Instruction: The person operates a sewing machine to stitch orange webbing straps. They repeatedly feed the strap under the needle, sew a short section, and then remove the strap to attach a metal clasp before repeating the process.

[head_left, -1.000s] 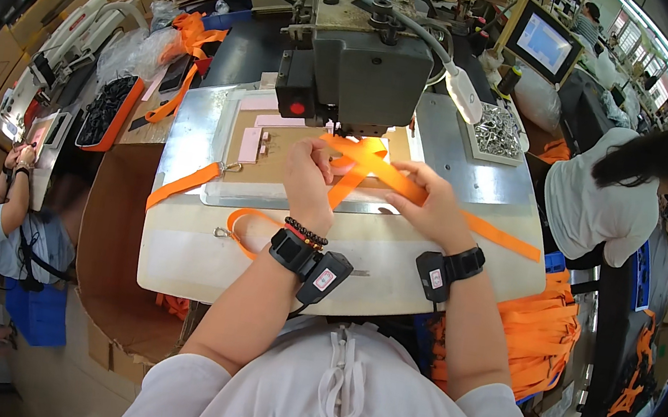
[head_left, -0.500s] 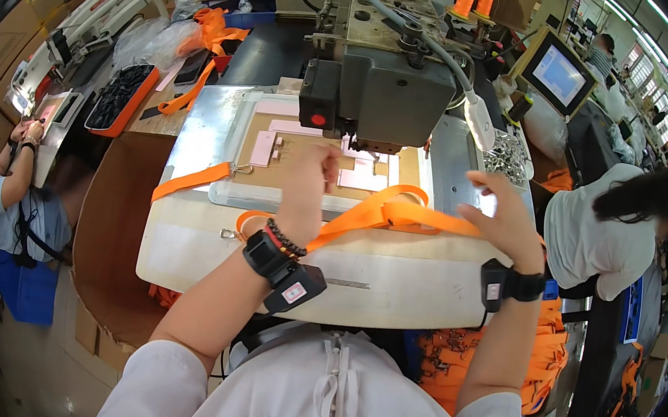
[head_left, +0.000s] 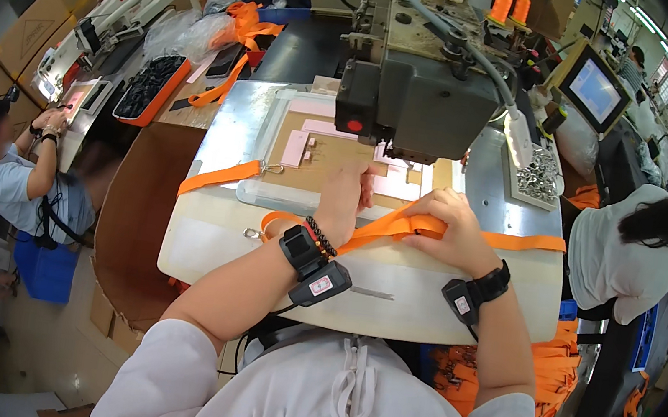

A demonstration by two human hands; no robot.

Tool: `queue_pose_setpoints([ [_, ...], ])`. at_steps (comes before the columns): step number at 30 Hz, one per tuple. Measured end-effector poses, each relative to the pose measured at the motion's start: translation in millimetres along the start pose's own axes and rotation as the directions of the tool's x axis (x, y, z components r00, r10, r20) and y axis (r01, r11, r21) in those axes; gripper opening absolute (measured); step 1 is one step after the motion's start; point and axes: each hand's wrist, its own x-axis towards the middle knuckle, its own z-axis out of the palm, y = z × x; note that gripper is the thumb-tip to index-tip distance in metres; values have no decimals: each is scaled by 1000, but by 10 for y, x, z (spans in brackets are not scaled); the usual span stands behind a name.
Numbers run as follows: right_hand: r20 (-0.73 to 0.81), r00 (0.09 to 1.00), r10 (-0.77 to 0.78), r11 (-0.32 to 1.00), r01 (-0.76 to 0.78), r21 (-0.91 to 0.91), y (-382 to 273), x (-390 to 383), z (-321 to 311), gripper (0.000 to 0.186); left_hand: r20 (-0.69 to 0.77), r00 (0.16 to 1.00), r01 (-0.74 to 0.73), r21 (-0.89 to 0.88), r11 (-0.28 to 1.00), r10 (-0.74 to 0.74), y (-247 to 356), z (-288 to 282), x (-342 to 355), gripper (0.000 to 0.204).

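Observation:
My right hand (head_left: 450, 234) is closed on a folded part of an orange webbing strap (head_left: 382, 228), its fingers bent around the band. My left hand (head_left: 345, 203) hovers over the clamp plate (head_left: 278, 194) with curled fingers; whatever they hold, if anything, is hidden. The strap passes under my left wrist, and one tail runs off to the right past my right hand. Left of my wrist lie a loop and a metal snap hook (head_left: 253, 233). Another orange band with a hook (head_left: 273, 168) lies across the plate's left edge. Pink pads (head_left: 294, 149) sit on the plate.
A dark sewing machine head (head_left: 417, 93) overhangs the plate. A tray of metal hooks (head_left: 535, 178) stands at the right, below a screen (head_left: 593, 87). An orange box of black parts (head_left: 152, 88) is at the left. Co-workers sit at both sides.
My right hand has come in leftward and closed on the strap, having been open above it. My left hand remains curled over the plate. The whole view has shifted a little.

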Motion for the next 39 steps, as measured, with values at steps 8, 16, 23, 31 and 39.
queue_pose_setpoints([
  [8, -24, 992, 123, 984, -119, 131, -22, -53, -31, 40, 51, 992, 126, -201, 971, -118, 75, -51, 43, 15],
  [16, -144, 976, 162, 963, -124, 241, -93, -42, -35, 37, 114, 980, 175, -79, 981, -166, 132, -89, 58, 15],
  [23, -134, 977, 164, 932, -109, 345, -92, -24, -20, 38, 264, 938, 190, 156, 969, -226, 185, -26, -4, 22],
  [31, -194, 973, 126, 911, -36, 412, 39, -40, 88, 36, 414, 894, 102, 192, 976, -174, 143, 32, -61, 26],
  [39, -13, 964, 265, 736, -193, 649, 36, 17, 103, 37, 367, 912, 30, 394, 919, -186, 158, 109, -128, 21],
])
